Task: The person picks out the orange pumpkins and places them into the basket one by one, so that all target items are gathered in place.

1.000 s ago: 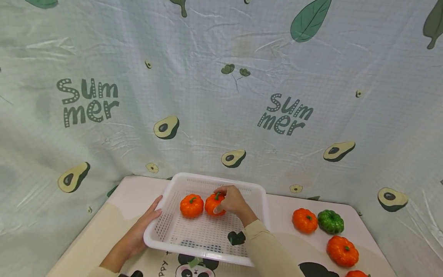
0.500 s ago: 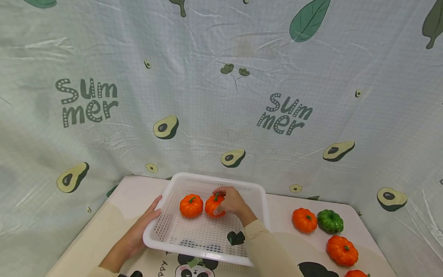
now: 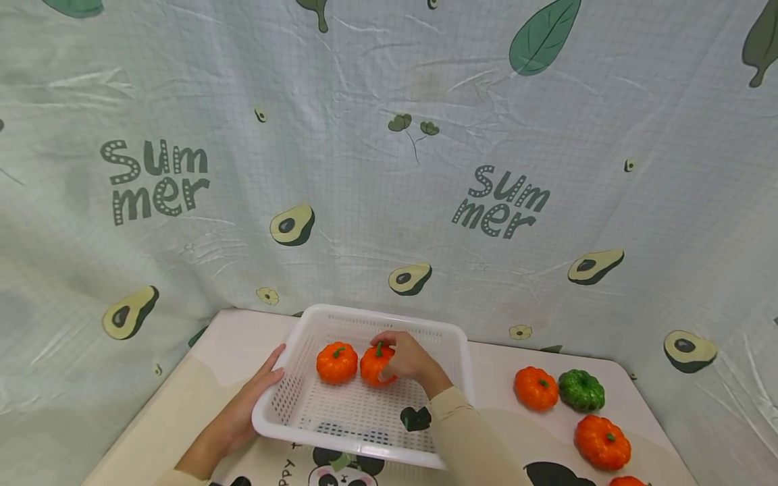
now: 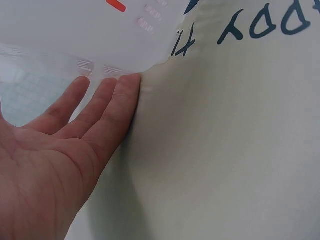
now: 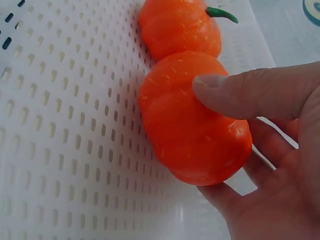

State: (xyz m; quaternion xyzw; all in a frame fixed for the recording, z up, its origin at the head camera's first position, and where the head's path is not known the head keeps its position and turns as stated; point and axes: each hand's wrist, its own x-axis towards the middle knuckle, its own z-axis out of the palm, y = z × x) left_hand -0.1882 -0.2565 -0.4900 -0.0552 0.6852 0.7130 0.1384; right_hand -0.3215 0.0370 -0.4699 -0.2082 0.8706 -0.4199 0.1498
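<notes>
A white perforated plastic basket stands on the table in the head view. My right hand reaches into it and holds an orange toy pumpkin with a green stem. In the right wrist view the thumb lies on this pumpkin, and the other fingers curl behind it. A second orange pumpkin sits just left of it in the basket. My left hand rests at the basket's left side; in the left wrist view its extended fingers touch the basket's wall.
Right of the basket lie an orange pumpkin, a green pumpkin and another orange pumpkin. One more orange pumpkin is cut off at the bottom edge. A printed curtain hangs behind the table.
My right thumb and fingers have shifted slightly on the held pumpkin. The basket, the left hand and the other pumpkins have stayed in place.
</notes>
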